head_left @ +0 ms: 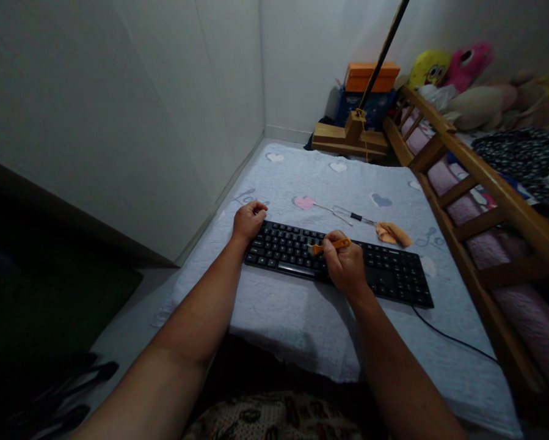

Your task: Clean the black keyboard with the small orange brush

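Brushing the black keyboard (297, 244), which lies on the cloth-covered tabletop (283, 311), seems in hand; the next stroke calls for it to stay steady. The right hand (346, 264) pinches an orange-handled brush (342, 244) in its grip; the left hand (248, 220) curls at the keyboard's far left end, whether gripping I cannot tell.

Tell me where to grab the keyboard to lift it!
Probably take the keyboard by both short ends, from left and right: it's long, thin and flat, so that should keep it level. The left grip rests at its far-left corner; the right grip holds an orange brush, which should go down first.
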Demonstrator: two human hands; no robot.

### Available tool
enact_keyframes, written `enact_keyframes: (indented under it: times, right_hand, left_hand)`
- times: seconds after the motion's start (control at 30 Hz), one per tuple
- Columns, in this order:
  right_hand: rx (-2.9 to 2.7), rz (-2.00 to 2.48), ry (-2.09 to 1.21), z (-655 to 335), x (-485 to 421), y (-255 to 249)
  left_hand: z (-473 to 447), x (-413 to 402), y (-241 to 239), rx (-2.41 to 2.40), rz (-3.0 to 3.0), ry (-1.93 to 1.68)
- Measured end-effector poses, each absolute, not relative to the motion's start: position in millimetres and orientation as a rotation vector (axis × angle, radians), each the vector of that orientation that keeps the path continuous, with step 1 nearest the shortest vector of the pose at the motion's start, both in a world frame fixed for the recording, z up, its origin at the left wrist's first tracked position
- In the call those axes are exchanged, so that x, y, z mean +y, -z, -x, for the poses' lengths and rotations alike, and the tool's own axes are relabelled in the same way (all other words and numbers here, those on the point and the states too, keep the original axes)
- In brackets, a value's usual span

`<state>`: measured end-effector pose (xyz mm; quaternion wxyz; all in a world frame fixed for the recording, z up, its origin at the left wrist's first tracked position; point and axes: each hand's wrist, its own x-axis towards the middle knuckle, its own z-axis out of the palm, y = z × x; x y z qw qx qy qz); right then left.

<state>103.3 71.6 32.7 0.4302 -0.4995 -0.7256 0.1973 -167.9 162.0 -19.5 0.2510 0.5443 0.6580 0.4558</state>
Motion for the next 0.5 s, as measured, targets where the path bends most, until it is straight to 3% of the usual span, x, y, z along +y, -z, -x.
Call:
enact_keyframes:
  times: [0.5]
  right_hand:
    - [-1.797, 1.209, -0.608, -107.5, 67.2, -37.7]
  left_hand:
    - [168.6, 161.8, 21.2, 1.791, -1.478, -1.225]
